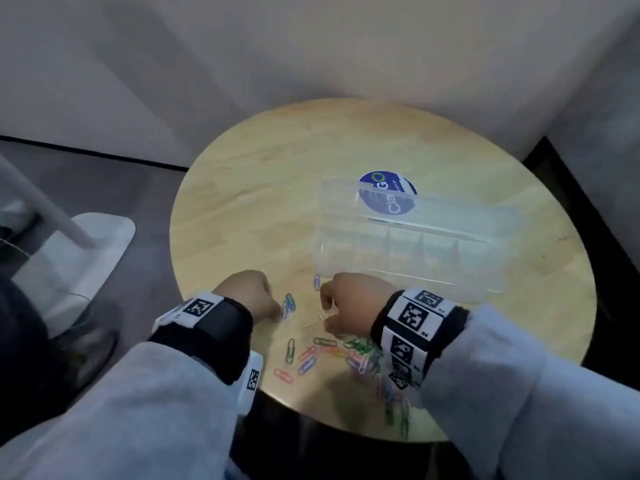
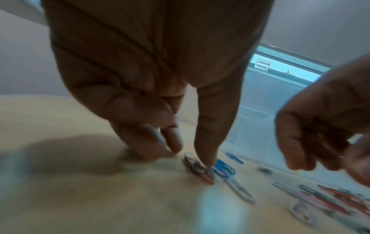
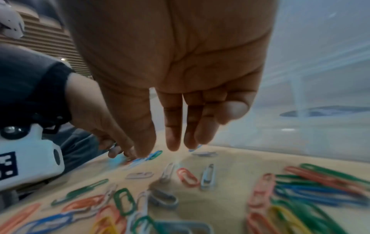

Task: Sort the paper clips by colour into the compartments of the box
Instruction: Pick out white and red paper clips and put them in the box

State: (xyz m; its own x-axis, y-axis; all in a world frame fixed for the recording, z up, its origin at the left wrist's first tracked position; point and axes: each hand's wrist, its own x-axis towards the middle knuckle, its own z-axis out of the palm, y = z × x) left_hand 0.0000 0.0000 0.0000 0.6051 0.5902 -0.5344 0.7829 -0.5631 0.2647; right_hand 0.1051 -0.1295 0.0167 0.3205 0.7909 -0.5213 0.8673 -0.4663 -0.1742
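A clear compartment box (image 1: 346, 244) lies on the round wooden table (image 1: 259, 202) with its lid (image 1: 450, 213) folded back; I see no clips inside. Several coloured paper clips (image 1: 349, 351) are scattered near the front edge. My left hand (image 1: 273, 308) is down on the table; one straight finger (image 2: 210, 142) presses a dark clip (image 2: 198, 170) beside blue clips (image 2: 222, 169). Its other fingers are curled, and blur hides whether they hold anything. My right hand (image 3: 158, 150) hangs over the clips with straight, relaxed fingers and holds nothing I can see.
A blue round sticker (image 1: 388, 194) shows under the lid. One blue clip (image 1: 317, 282) lies at the box's near left corner. Clips reach close to the table's front edge (image 1: 346, 427). A white stand base (image 1: 86, 258) sits on the floor at left.
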